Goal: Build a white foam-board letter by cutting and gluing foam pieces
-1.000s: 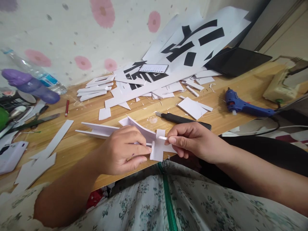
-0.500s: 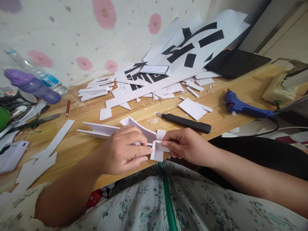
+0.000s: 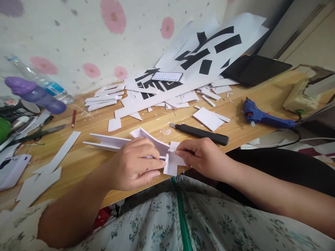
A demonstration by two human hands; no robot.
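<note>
Fingers of the left hand (image 3: 136, 164) squeeze the white card shape (image 3: 110, 141) at the edge of the table (image 3: 78, 160) to hold it steady, while the right hand (image 3: 201, 157) pinches a small flap (image 3: 172, 167) onto its end.

Home craft corner: wooden tabletop (image 3: 264, 92) against pink-flowered wallpaper (image 3: 112, 15); white paper offcuts (image 3: 104, 99), blue glue gun (image 3: 261, 115), black craft knife (image 3: 200, 133), water bottle (image 3: 42, 82).

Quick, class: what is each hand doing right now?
Left hand: closed on the white card model.
Right hand: pinching the model's small end flap.
</note>
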